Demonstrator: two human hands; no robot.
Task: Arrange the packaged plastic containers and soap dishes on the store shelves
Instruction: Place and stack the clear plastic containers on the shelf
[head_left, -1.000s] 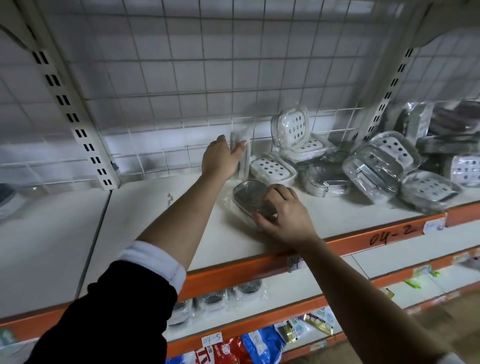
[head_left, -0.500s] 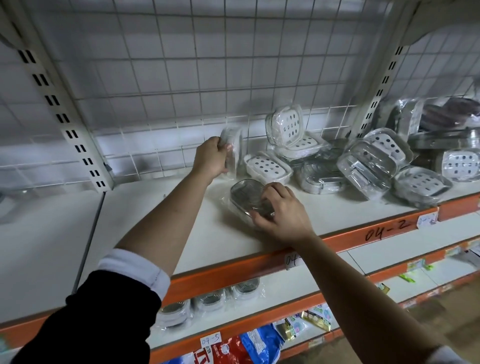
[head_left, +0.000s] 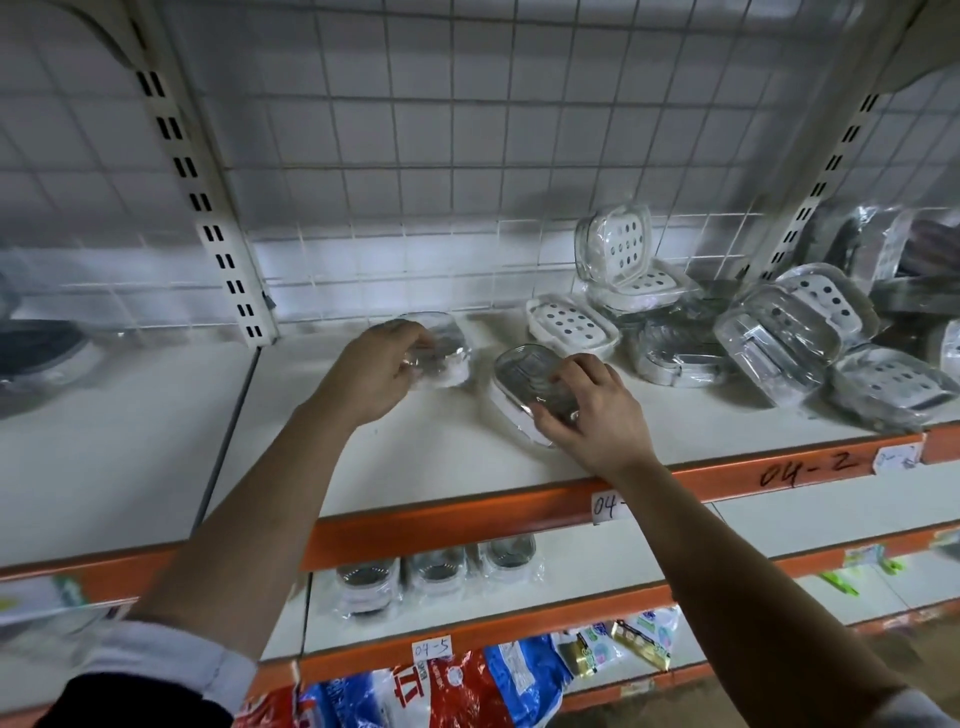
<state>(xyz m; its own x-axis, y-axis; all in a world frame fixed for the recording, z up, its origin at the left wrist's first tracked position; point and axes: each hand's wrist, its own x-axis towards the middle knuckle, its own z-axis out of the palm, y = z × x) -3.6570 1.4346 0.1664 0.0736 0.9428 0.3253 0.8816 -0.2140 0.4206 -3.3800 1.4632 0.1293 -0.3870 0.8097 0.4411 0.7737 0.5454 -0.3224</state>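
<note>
My left hand (head_left: 371, 376) grips a clear wrapped soap dish (head_left: 444, 351), which lies flat on the white shelf (head_left: 415, 457) near the back. Just to its right, my right hand (head_left: 592, 410) holds a second wrapped dish with a grey ribbed insert (head_left: 524, 382), fingers curled over its near end. A loose pile of wrapped soap dishes (head_left: 571, 325) with white perforated inserts fills the shelf's right side. One of them (head_left: 615, 247) leans upright against the wire back.
A slotted upright (head_left: 208, 208) divides this bay from the left one. The wire grid back (head_left: 467, 156) closes the rear. The orange shelf edge (head_left: 467, 519) carries handwritten labels. Three wrapped dishes (head_left: 436, 571) sit on the shelf below, with coloured packets (head_left: 441, 686) lower still.
My left hand brought its dish down from upright near the wire back and laid it flat, further left on the shelf. The right hand stayed on its dish.
</note>
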